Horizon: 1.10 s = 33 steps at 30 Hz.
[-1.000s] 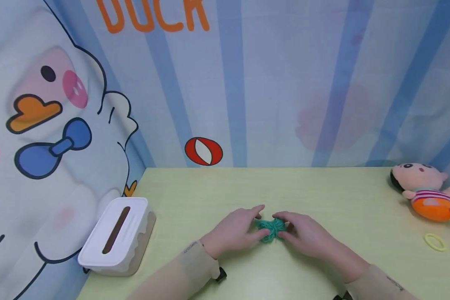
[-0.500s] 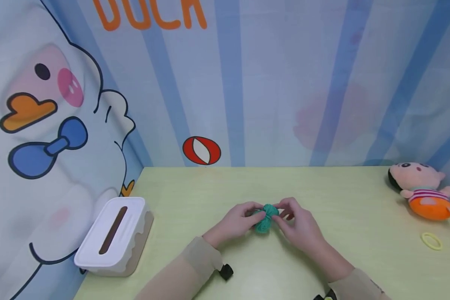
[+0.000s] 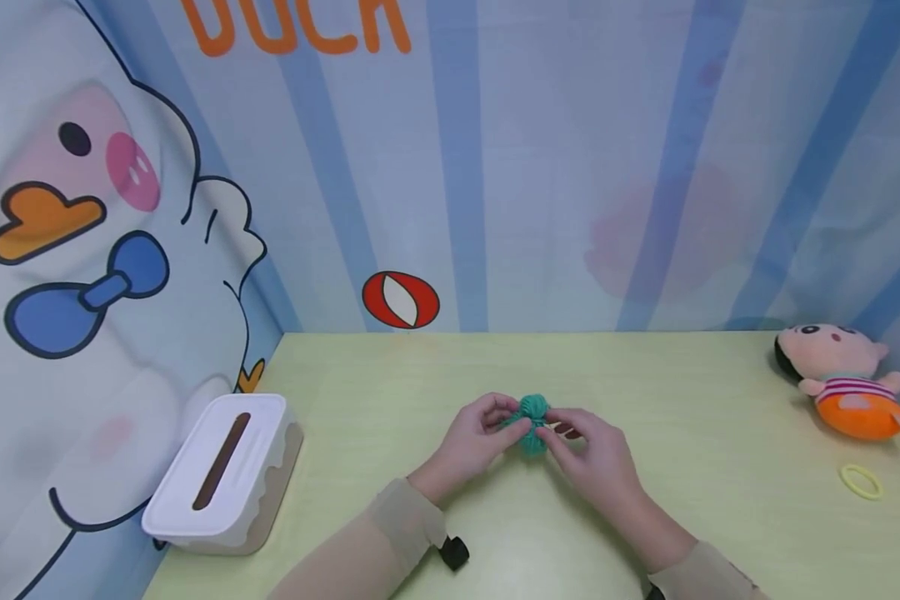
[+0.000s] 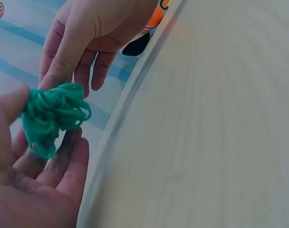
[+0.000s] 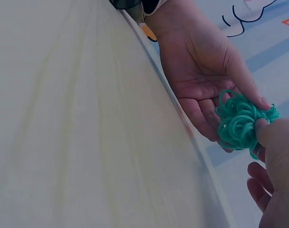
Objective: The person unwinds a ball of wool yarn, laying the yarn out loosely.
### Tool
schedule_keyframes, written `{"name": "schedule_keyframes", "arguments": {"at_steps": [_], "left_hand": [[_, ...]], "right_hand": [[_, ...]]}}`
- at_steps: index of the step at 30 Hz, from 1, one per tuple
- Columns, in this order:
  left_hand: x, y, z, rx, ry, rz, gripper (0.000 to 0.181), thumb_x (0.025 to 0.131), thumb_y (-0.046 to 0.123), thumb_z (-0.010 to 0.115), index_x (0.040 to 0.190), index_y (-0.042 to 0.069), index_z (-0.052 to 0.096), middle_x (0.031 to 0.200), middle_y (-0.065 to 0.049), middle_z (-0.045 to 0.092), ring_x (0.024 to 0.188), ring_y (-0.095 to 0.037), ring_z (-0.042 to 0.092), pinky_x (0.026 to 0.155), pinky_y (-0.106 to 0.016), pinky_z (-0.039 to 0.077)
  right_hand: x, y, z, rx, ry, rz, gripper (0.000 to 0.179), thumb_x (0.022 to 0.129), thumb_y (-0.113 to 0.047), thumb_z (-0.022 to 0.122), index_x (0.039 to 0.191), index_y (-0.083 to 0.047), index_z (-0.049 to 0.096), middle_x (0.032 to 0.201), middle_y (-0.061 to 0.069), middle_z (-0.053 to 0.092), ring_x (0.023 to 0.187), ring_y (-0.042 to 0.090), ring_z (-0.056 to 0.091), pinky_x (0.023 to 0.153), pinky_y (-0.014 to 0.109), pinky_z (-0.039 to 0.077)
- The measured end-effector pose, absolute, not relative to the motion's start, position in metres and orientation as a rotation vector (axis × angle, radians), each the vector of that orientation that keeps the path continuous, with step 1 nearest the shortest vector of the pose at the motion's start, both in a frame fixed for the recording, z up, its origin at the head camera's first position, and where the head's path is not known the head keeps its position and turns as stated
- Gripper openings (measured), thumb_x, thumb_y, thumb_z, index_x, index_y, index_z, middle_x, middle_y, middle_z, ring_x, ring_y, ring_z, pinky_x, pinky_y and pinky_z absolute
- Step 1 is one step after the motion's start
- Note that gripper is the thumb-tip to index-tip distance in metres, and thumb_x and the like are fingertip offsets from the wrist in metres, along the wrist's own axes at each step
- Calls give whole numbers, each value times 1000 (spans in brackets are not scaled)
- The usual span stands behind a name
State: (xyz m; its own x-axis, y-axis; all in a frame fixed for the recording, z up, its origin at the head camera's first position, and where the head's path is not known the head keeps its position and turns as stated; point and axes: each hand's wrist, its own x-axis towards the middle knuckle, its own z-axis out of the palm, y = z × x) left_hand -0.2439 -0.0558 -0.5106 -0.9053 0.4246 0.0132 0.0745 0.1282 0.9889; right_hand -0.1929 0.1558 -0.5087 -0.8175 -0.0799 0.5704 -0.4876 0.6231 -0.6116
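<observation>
A small bundle of green yarn (image 3: 533,407), drawn in at its middle with loops at both ends, is held up between both hands above the table. My left hand (image 3: 475,437) pinches it from the left, thumb across its front. From the other side my right hand (image 3: 596,458) pinches the bundle near its middle with thumb and forefinger. Loose loops of the yarn (image 4: 54,114) spread toward the camera in the left wrist view. In the right wrist view, the left thumb and right thumb meet close together on the yarn (image 5: 239,121).
A white-lidded tissue box (image 3: 221,467) with a long slot stands at the table's left. Toward the right edge lie a plush doll (image 3: 843,383) in orange trousers and a pale yellow ring (image 3: 861,482). A printed cloth backdrop (image 3: 532,167) rises behind the table (image 3: 390,375).
Both hands have raised the yarn bundle from near the tabletop and turned it, so its looped ends now point up and down. The head view has shifted slightly.
</observation>
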Motion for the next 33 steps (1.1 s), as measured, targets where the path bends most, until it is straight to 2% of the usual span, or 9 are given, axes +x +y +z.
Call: {"name": "schedule_keyframes", "arguments": {"at_steps": [5,8,11,15,18,23,27,29,33], "left_hand": [[-243,-59,-511,505,2038,1933,32,111,32,69,130,7,72,134,-10,76,118,-12,73,100,-29,64],[-243,-60,-512,509,1985,1960,26,110,26,71,123,4,71,132,-12,75,114,-10,72,95,-24,64],[-244,-62,-513,509,1939,1944,27,108,24,73,123,6,61,130,-15,78,110,-8,73,91,-21,60],[-244,-64,-513,477,1822,1963,54,108,24,74,152,10,47,141,-18,75,112,-13,75,96,-23,61],[-243,-63,-512,480,1773,1968,69,107,24,74,168,13,42,150,-13,69,122,-13,74,101,-24,62],[-242,-62,-510,522,1742,1983,44,108,17,72,148,1,61,138,-11,69,116,-14,71,100,-26,63],[-244,-62,-510,468,1750,2028,29,108,13,71,133,7,57,139,-14,72,113,-14,71,98,-23,60],[-245,-63,-509,450,1765,2033,33,108,14,70,136,9,52,139,-17,73,114,-15,73,99,-23,60],[-245,-64,-508,462,1813,1984,56,108,18,72,158,12,48,135,-16,71,117,-16,73,103,-24,59]], "right_hand": [[-193,153,-509,376,-2302,1069,16,91,-5,89,107,-6,85,97,4,86,84,19,81,80,41,69],[-192,153,-509,372,-2301,1096,14,93,-4,87,106,-7,86,96,2,86,86,15,80,80,35,69],[-192,153,-510,383,-2294,1126,13,94,-4,86,106,-8,85,96,1,86,87,12,80,81,25,66],[-192,153,-512,423,-2273,1152,13,94,-3,85,106,-8,84,95,2,86,87,12,80,83,11,59],[-192,154,-513,478,-2252,1142,14,93,0,85,105,-8,84,95,2,86,87,13,80,86,4,54],[-193,159,-511,599,-2172,1117,20,89,5,86,102,-9,83,94,1,85,84,12,78,85,8,56],[-196,164,-509,685,-2100,1142,26,85,10,86,102,-9,82,92,0,82,83,12,75,84,15,58],[-197,166,-509,714,-2086,1159,26,85,11,86,102,-9,81,92,0,82,83,12,73,84,17,58],[-197,170,-510,738,-2113,1190,18,91,4,84,103,-9,81,91,0,81,84,10,72,84,16,57]]}}
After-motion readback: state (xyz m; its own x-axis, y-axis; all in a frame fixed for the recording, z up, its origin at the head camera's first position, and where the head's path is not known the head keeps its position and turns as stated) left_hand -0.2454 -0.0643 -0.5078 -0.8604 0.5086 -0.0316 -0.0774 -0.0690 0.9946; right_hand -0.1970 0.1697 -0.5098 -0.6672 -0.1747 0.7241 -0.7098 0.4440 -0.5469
